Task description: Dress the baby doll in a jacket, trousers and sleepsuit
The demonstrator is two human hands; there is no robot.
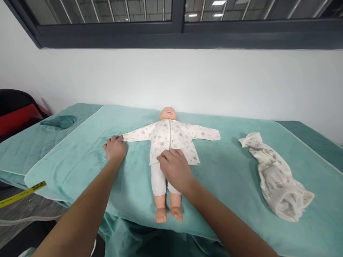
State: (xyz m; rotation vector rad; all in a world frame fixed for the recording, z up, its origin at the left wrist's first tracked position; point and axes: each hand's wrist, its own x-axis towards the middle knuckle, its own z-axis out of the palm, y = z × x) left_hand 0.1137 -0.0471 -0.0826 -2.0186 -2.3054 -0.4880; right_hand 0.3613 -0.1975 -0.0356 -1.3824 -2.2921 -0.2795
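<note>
A baby doll (168, 113) lies on its back, its head by the wall and its bare feet nearest me. It wears a white printed baby shirt (182, 137), with both sleeves spread out sideways, and white pants (158, 180). My left hand (115, 147) is closed at the end of the sleeve on the left, pinching its cuff. Over the shirt's lower front, my right hand (177, 167) has its fingers curled on the hem near the centre opening. The fingertips of that hand are partly hidden.
A crumpled white printed garment (278, 178) lies on the right of the green padded bed cover (227, 200). At the far left are a green pillow (60, 122) and a black and red bag (18, 114). Behind the bed rises a white wall (171, 78) below a dark-framed window (177, 34).
</note>
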